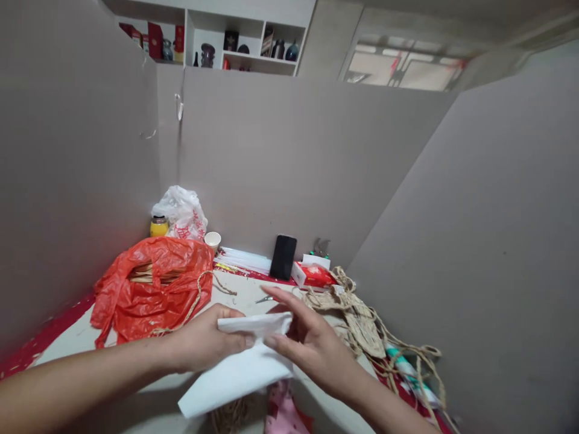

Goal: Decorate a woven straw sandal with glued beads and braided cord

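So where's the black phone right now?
In the head view, the black phone is near mid-frame before the grey partition, between the white strips on its left and the red packet on its right.

The bottom edge crops the pink item (pixel 284 414); the right hand (pixel 314 343) hides part of the metal tool (pixel 264 299).

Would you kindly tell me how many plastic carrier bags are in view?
2: a red bag on the left, and a white bag behind it; others may be hidden.
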{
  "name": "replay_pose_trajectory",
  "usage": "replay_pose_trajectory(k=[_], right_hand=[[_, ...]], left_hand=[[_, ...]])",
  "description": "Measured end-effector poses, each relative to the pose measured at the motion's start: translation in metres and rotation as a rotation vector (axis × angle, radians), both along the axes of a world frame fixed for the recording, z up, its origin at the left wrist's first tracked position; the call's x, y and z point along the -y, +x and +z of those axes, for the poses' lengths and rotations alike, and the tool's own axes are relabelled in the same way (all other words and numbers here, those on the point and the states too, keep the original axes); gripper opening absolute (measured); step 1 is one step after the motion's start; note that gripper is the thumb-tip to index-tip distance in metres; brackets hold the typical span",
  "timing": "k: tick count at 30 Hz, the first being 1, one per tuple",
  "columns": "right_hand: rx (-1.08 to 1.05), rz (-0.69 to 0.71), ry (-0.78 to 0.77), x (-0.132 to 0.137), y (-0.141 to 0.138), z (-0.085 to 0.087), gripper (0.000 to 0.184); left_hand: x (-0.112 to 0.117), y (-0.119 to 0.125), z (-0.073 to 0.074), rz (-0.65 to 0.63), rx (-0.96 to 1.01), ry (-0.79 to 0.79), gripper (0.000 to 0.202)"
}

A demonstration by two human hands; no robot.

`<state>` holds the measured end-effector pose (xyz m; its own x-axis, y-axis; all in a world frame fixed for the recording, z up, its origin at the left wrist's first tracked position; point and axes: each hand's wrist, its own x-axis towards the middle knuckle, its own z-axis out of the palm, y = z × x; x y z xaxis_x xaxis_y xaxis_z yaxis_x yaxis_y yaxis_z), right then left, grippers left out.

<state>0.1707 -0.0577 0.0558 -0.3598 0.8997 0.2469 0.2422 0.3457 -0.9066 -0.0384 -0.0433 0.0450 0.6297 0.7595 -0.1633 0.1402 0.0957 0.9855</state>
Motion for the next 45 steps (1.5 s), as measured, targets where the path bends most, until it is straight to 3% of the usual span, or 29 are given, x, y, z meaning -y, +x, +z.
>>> replay_pose_trajectory(k=[2,3,7,9,11,13,14,16,18,21,24,27,32,34,36,39,41,45], right_hand=[[0.043,-0.014,0.05,0.003,-0.004,-0.002,0.016],[0.02,-0.016,0.039,0.005,-0.007,-0.004,0.011],[-0.203,-0.017,-0.229,0.012,-0.013,-0.013,0.019],[-0.37,-0.023,-0.383,0.013,-0.007,-0.015,0.025],[-0.586,-0.116,-0.447,0.01,0.009,-0.012,0.029],[-0.794,-0.369,-0.352,0.003,0.031,-0.007,0.031],[-0.842,-0.467,-0.307,-0.001,0.041,-0.004,0.033],[-0.849,-0.559,-0.253,-0.007,0.058,-0.003,0.033],[-0.82,-0.584,-0.259,-0.008,0.064,-0.008,0.033],[-0.742,-0.539,-0.37,-0.004,0.058,-0.023,0.038],[-0.632,-0.46,-0.476,0.004,0.048,-0.034,0.027],[-0.539,-0.406,-0.469,0.012,0.045,-0.037,0.025],[-0.399,-0.37,-0.403,0.022,0.045,-0.031,0.033],[-0.294,-0.384,-0.356,0.026,0.039,-0.027,0.037],[-0.16,-0.404,-0.298,0.028,0.029,-0.021,0.039],[-0.084,-0.375,-0.179,0.028,0.013,-0.013,0.034],[-0.089,-0.367,-0.062,0.028,0.004,-0.012,0.03],[-0.011,-0.399,0.267,0.03,-0.008,-0.021,0.022]], left_hand=[[-0.003,0.0,0.001,-0.049,-0.045,0.022,0.032],[-0.003,0.001,0.001,-0.07,-0.056,0.041,0.031],[-0.002,0.0,0.009,-0.175,-0.061,0.099,0.028],[0.001,-0.006,0.016,-0.29,-0.072,0.142,0.024],[0.005,-0.017,0.023,-0.425,-0.117,0.194,0.023],[0.004,-0.031,0.026,-0.451,-0.191,0.215,0.028],[0.002,-0.038,0.026,-0.377,-0.223,0.216,0.03],[-0.012,-0.049,0.022,-0.113,-0.262,0.236,0.032],[-0.035,-0.053,0.015,0.158,-0.241,0.351,0.031],[-0.079,-0.045,0.0,0.428,-0.255,0.507,0.028],[-0.115,-0.029,-0.016,0.437,-0.286,0.502,0.03],[-0.131,-0.015,-0.027,0.428,-0.31,0.496,0.05],[-0.109,-0.004,-0.016,0.519,-0.268,0.653,0.061],[-0.088,-0.001,-0.008,0.533,-0.252,0.731,0.055],[-0.066,0.003,-0.001,0.45,-0.23,0.718,0.039],[-0.036,0.011,0.005,0.093,-0.121,0.333,0.031],[-0.022,0.016,0.007,-0.058,-0.032,0.085,0.031],[-0.008,0.022,0.012,0.035,0.156,-0.097,0.033]])
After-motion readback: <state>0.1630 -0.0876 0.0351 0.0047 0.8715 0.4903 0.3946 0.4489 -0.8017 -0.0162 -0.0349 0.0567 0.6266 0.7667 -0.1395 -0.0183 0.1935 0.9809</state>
